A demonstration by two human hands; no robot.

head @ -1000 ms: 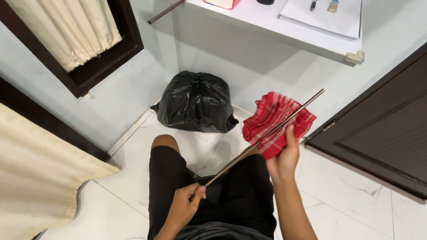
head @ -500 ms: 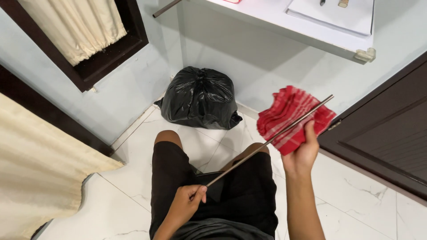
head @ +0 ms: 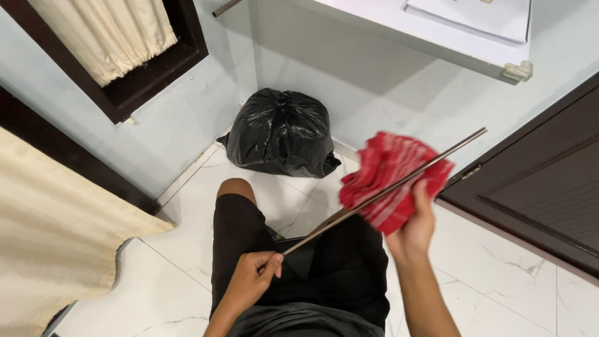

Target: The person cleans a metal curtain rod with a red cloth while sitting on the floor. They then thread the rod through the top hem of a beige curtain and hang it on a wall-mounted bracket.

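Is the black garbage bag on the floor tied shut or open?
Tied shut: the black garbage bag is gathered into a knot at its top, no opening showing.

My left hand [head: 249, 281] low and fisted near my lap, my right hand [head: 413, 228] raised, fingers curled shut, forearm extended

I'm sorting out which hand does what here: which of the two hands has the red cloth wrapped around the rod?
The right hand: it presses the red cloth around the thin metal rod partway up. The left hand grips only the rod's bare lower end.
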